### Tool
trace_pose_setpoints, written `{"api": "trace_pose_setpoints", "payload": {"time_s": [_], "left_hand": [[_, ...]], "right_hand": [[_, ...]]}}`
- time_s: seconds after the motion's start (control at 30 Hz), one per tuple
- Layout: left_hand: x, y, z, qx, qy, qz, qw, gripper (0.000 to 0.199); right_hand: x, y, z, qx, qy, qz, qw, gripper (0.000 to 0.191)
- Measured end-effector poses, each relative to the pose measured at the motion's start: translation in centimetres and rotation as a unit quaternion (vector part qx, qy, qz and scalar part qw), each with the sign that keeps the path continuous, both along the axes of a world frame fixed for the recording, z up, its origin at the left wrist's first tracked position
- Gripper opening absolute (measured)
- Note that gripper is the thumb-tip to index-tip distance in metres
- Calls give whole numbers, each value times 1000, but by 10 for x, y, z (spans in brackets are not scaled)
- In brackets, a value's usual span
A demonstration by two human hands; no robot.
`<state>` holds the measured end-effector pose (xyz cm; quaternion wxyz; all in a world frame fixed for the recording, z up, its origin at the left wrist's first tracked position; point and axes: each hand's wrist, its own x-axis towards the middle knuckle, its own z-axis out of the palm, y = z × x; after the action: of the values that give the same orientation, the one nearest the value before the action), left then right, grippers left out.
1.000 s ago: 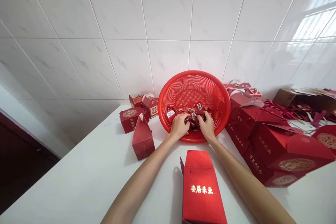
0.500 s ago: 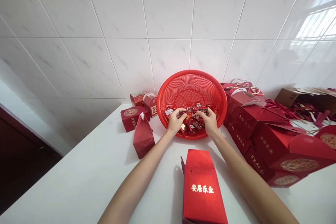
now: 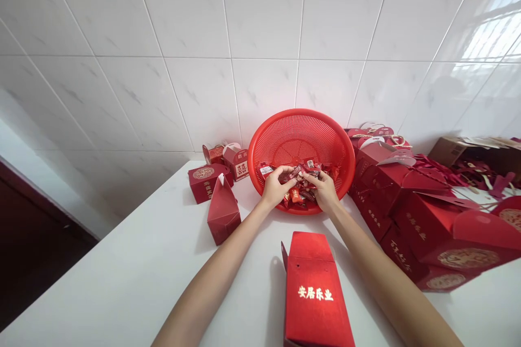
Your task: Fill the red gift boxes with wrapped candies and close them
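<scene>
Tilted against the wall, a red plastic mesh basket (image 3: pixel 302 113) has wrapped candies (image 3: pixel 296 196) heaped along its lower side. My left hand (image 3: pixel 277 188) is inside, its thumb and fingers closed around red-wrapped candies. Close to it on the right, my right hand (image 3: pixel 324 190) pinches a wrapped candy at the fingertips. The two hands almost meet above the heap. In front of the basket, between my forearms, lies a red gift box (image 3: pixel 315 314) with gold characters and its near end cut off by the view.
A small red peaked box (image 3: pixel 223 214) stands left of my left forearm, with several other red boxes (image 3: pixel 203 179) behind it. Stacked red gift boxes (image 3: pixel 431 227) line the right side. Beyond them sits a brown carton (image 3: pixel 445 149) by the tiled wall.
My hands have drawn closer together over the candies. The left fingers have gathered red-wrapped candies, and an orange-red candy shows lower in the heap. The view has shifted slightly.
</scene>
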<state>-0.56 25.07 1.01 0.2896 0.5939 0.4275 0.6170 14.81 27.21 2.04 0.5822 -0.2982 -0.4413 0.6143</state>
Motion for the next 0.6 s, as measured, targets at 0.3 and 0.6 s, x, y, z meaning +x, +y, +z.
{"api": "trace_pose_setpoints", "payload": {"time_s": [0.3, 0.6], "left_hand": [[-1, -3, 2, -8, 88, -8, 996, 40], [1, -17, 20, -97, 299, -23, 949, 40]], "right_hand": [[0, -2, 2, -28, 26, 12, 999, 38], [13, 16, -1, -84, 89, -24, 992, 21]]}}
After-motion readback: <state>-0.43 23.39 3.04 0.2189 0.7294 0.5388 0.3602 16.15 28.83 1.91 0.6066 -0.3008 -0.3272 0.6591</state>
